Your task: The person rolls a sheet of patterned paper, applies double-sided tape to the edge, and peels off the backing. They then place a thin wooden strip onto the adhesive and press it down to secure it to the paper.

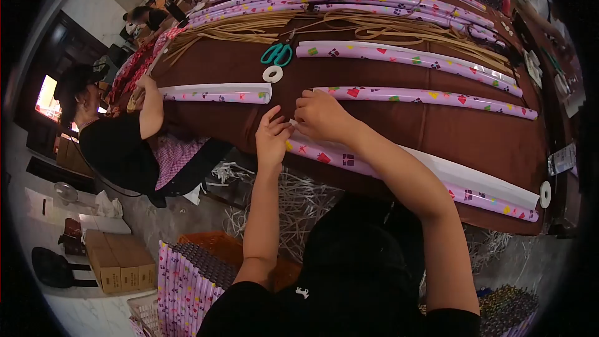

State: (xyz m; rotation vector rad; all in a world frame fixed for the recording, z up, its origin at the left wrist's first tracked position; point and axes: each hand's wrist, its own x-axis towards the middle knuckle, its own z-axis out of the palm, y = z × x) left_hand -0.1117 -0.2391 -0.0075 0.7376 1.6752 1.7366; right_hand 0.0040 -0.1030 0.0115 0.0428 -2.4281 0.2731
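My left hand [272,142] is at the left end of a partly rolled sheet of purple patterned wrapping paper [334,155], its fingers bent and apart, touching the end. Just above that end, my right hand [323,115] has its fingers curled together; whatever is in them is hidden. The paper's white inner side shows along its length, and my right forearm crosses over it. Beyond my right hand lies another patterned roll [424,97]. A tape roll [272,74] and teal-handled scissors [276,55] lie farther back.
Tan strips [243,28] and more rolls [249,3] cover the table's far side. A co-worker [115,131] at left handles another roll [218,93]. A second tape roll [545,194] is at the right edge. Shredded paper [281,206], a carton [118,262] and bundled rolls [181,293] are below.
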